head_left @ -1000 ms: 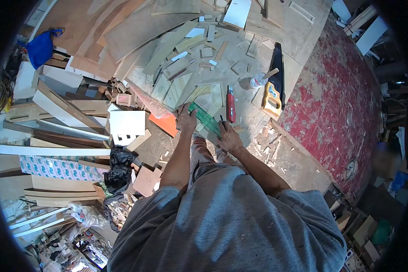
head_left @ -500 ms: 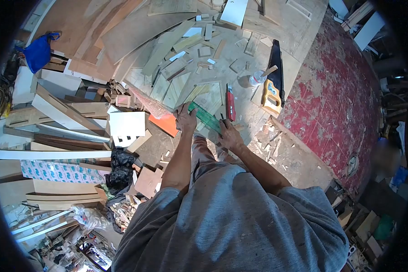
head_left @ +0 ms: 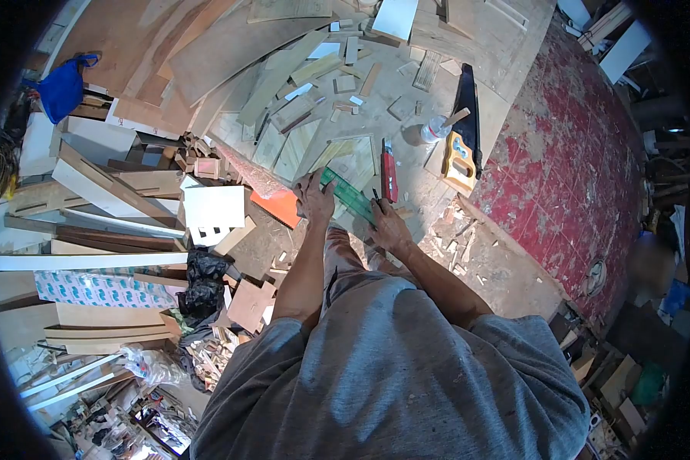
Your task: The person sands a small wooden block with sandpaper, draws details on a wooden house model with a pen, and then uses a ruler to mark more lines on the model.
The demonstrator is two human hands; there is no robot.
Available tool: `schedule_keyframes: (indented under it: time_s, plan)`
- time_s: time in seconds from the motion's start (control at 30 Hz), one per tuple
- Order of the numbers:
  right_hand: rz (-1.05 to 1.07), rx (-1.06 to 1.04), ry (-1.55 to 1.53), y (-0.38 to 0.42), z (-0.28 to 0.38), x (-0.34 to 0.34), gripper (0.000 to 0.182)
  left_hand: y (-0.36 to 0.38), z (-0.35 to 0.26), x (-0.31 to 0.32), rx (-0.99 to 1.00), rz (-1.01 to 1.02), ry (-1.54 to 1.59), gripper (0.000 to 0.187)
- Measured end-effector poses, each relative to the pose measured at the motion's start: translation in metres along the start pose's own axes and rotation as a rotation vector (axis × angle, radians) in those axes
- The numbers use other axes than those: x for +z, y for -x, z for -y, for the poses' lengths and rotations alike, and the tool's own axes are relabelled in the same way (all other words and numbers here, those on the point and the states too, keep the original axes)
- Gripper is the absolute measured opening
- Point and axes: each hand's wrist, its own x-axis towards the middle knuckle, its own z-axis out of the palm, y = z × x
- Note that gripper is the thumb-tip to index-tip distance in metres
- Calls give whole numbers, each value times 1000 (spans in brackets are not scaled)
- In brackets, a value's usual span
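A green see-through ruler (head_left: pixel 349 195) lies aslant between my hands, over the wooden worktop near my body. My left hand (head_left: pixel 314 198) grips its upper left end, fingertips on the ruler's top face. At the lower right end, my right hand (head_left: pixel 391 226) is closed around a thin dark pencil (head_left: pixel 376 196), whose end stands up past the fingers. Just beyond the right hand lies a red cutter knife (head_left: pixel 389 172), its length pointing away from me. Pale wooden boards (head_left: pixel 345 157) lie right behind the ruler.
To the right are a handsaw (head_left: pixel 464 146) with a yellow handle and a clear plastic cup (head_left: pixel 435 130) with a stick in it. Wood offcuts (head_left: pixel 291 115) cover the far worktop. Panels are stacked at left, near an orange sheet (head_left: pixel 278 207); red floor (head_left: pixel 560 161) lies right.
My left hand's fingers have shifted on the ruler, baring more of its upper left end. The right hand has barely moved and keeps the pencil.
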Motion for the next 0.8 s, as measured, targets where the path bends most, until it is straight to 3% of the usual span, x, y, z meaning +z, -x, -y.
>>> schedule_keyframes:
  time_s: [0.8]
  plan:
    - [8,19,-42,-3,-2,-4,64,-1,-2,2,-19,76,-63,70]
